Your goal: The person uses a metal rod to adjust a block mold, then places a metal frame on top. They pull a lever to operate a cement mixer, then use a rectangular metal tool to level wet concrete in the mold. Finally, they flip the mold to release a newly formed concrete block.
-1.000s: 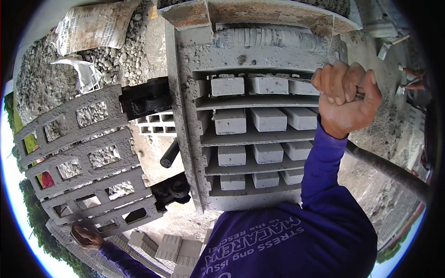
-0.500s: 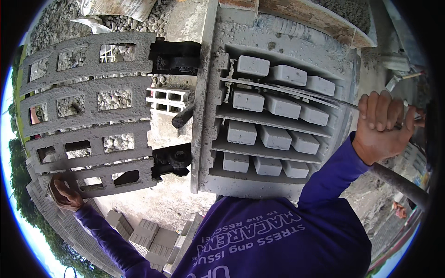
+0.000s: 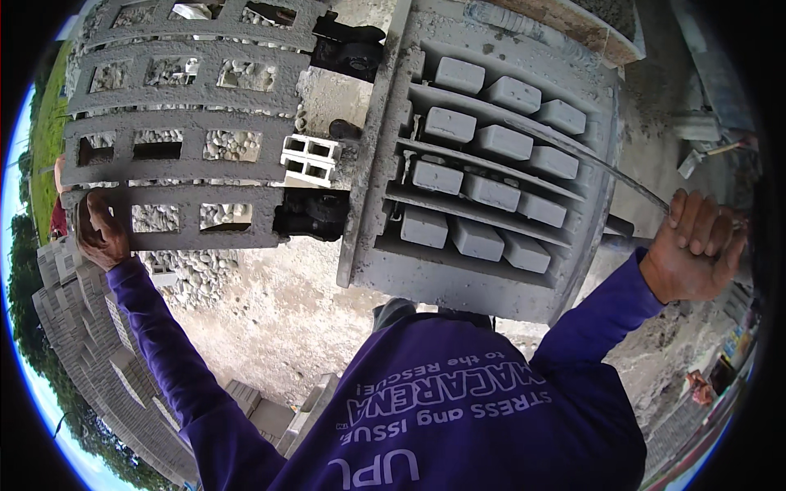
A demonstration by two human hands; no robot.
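My left hand (image 3: 103,231) curls around the near outer corner of a cement-caked frame (image 3: 172,195), whose bars have rectangular openings. Black hinges (image 3: 313,214) join it to a grey block mould (image 3: 458,274) in front of me. Inside the mould, rows of pale core blocks (image 3: 491,192) stand between thin upright divider plates. A thin metal rod (image 3: 626,180) slants over the mould's right side into my right hand (image 3: 696,245), its fingers wrapped round the end. The rod's other end lies along a divider.
Stacked grey concrete blocks (image 3: 90,303) stand at the left. Gravel (image 3: 196,278) and a white hollow block shape (image 3: 309,160) lie beneath and beside the frame. A hammer-like tool (image 3: 706,154) is on the right. A wooden board (image 3: 565,24) edges the mould's far side.
Frame and mould sit higher in view, showing more ground before me. My right hand has shifted right and down with the rod, which angles more steeply. My left hand stays on the frame's corner.
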